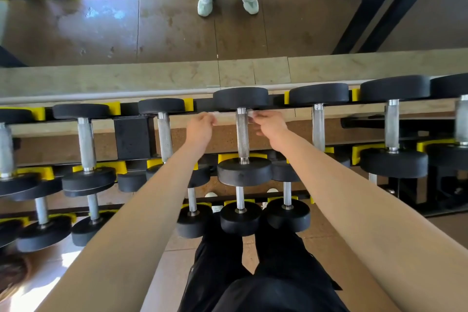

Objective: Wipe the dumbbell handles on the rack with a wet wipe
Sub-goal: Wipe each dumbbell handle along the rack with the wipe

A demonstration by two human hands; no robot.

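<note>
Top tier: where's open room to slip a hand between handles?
Widest free gap: between the right-neighbour handle and the next handle. Gaps either side of the centre handle hold the left hand and right hand, pinching the wet wipe. Black post fills the gap further left. Lower dumbbells are crowded.

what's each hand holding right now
Left hand: pinches one end of the wet wipe.
Right hand: pinches its other end.
</note>
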